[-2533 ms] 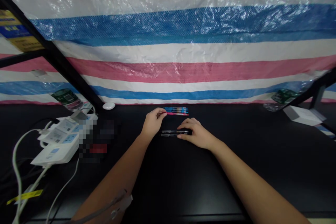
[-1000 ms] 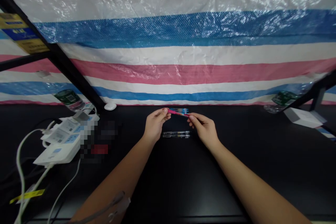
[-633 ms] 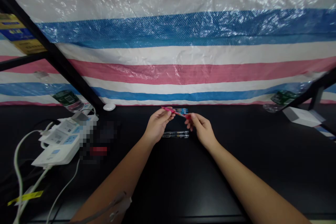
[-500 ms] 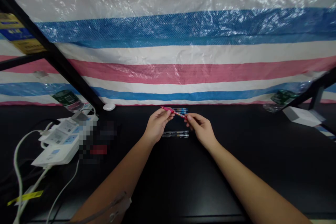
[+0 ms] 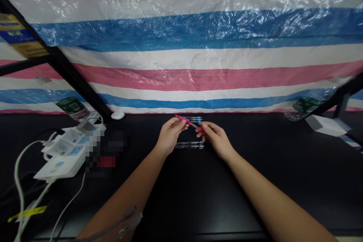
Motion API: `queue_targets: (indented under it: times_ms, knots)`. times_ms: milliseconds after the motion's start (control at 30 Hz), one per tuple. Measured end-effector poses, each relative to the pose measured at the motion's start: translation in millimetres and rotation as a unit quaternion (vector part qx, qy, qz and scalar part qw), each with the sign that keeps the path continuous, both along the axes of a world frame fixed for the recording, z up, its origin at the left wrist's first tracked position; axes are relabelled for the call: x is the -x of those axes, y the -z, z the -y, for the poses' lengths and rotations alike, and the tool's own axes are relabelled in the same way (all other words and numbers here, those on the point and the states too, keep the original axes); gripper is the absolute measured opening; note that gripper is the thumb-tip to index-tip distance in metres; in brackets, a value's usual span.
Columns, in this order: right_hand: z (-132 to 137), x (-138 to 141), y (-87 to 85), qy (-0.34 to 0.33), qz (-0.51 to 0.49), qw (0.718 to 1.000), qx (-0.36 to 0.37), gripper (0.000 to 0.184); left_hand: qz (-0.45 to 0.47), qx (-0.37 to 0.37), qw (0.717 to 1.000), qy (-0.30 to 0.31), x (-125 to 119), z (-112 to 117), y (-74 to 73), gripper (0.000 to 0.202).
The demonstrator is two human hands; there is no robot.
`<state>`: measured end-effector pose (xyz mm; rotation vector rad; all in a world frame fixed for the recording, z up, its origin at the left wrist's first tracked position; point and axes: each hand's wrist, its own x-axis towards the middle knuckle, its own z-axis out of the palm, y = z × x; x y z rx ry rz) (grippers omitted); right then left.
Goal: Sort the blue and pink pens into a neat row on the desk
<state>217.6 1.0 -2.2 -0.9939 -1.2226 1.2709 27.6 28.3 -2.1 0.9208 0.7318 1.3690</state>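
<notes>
Over the tabletop [image 5: 204,196], the left hand [image 5: 168,134] is clamped on the pink pen [image 5: 193,124] toward its 10 o'clock end and the right hand [image 5: 217,137] pinches its 4 o'clock end, with blue pens [image 5: 196,120] lying just beyond at 12 o'clock and clear pens [image 5: 190,146] at 6 o'clock.

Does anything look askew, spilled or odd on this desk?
Yes, one thing: a pixelated patch covers part of the right edge of the power strip and obscures what lies beside it, probably image masking rather than damage. The pink pen slants, but the left hand and right hand hold it. I see no spill.
</notes>
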Motion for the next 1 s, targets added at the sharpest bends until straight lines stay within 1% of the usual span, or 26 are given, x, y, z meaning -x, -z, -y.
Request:
queue_targets:
  times_ms: [67, 167, 233, 333, 433, 500, 567, 667, 733, 833, 900, 1000]
  knots:
    - [-0.7, -0.8, 1.5, -0.004, 0.02, 1.0, 0.005, 0.038, -0.006, 0.001, 1.0, -0.003, -0.1, 0.1, -0.5, 0.016]
    - [-2.6, -1.8, 4.6, 0.038, 0.04, 0.998, -0.023, 0.034, -0.014, -0.003, 1.0, -0.008, -0.5, 0.8, -1.4, 0.017]
    - [-3.0, -1.6, 5.1, 0.054, 0.027, 0.997, -0.038, 0.037, -0.019, -0.007, 1.0, -0.006, -1.1, 1.4, -1.7, 0.017]
    - [-1.2, -0.2, 1.9, 0.033, 0.024, 0.999, -0.027, 0.041, -0.032, -0.011, 0.999, 0.01, -2.4, 2.4, -1.4, 0.018]
    - [1.7, 0.4, -2.3, -0.001, 0.072, 0.997, -0.012, 0.038, -0.064, -0.022, 0.997, 0.028, -3.2, 3.7, -1.0, 0.018]
    - [2.8, -0.2, -3.5, 0.0, 0.121, 0.992, -0.039, 0.036, -0.092, -0.03, 0.995, 0.031, -3.3, 4.9, -1.1, 0.019]
    - [3.1, -1.5, -3.1, 0.009, 0.163, 0.983, -0.083, 0.03, -0.115, -0.035, 0.992, 0.027, -3.5, 6.4, -1.3, 0.021]
    - [3.0, -3.0, -1.4, 0.003, 0.206, 0.97, -0.127, 0.027, -0.129, -0.04, 0.991, 0.022, -4.8, 8.3, -1.2, 0.021]
    - [3.1, -3.2, -0.3, 0.0, 0.216, 0.968, -0.13, 0.028, -0.115, -0.037, 0.992, 0.024, -6.2, 8.9, -1.0, 0.021]
    - [3.4, -2.7, 0.6, 0.002, 0.203, 0.971, -0.128, 0.028, -0.058, -0.023, 0.998, 0.024, -7.7, 8.5, -2.1, 0.02]
    - [3.6, -2.7, 0.7, 0.002, 0.201, 0.969, -0.142, 0.029, -0.021, -0.016, 0.999, 0.017, -7.4, 7.8, -3.8, 0.021]
    - [4.4, -3.5, 0.3, 0.012, 0.216, 0.965, -0.151, 0.029, -0.007, -0.015, 1.0, 0.008, -6.0, 7.1, -6.2, 0.025]
